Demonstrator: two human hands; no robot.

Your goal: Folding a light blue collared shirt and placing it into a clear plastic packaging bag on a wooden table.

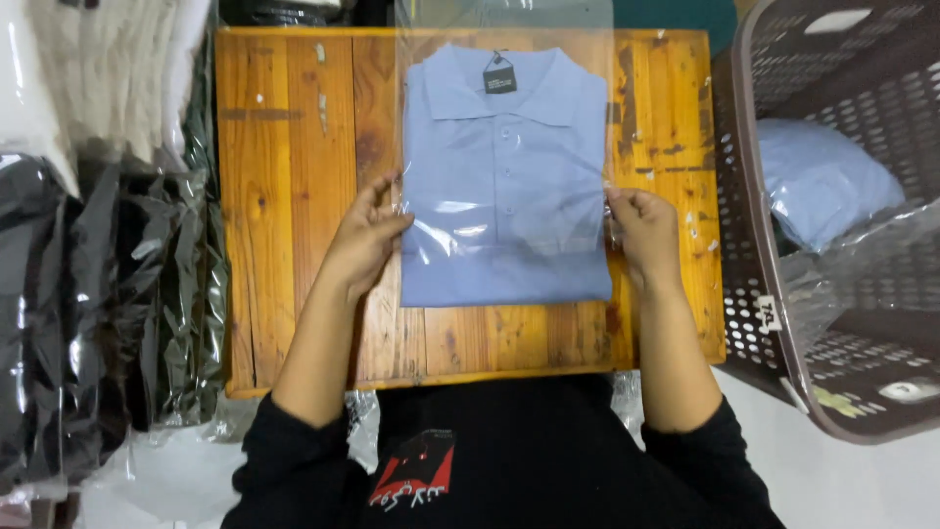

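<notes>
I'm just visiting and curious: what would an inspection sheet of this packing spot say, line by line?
Surface: wooden table, worn, with scuffs and bits of tape.
Job's things: folded light blue polo shirt lying flat, collar away from the person, dark tag at the neck; clear plastic bag around it, the shirt's lower edge not yet inside.
Clutter: nothing seen on the table besides the shirt and bag.
Hands: left hand and right hand each pinch a side edge of the bag.
Cables: nothing seen.
Surroundings: brown perforated basket on the right holding a bagged blue garment; dark bagged garments and white folded ones stacked on the left.
</notes>
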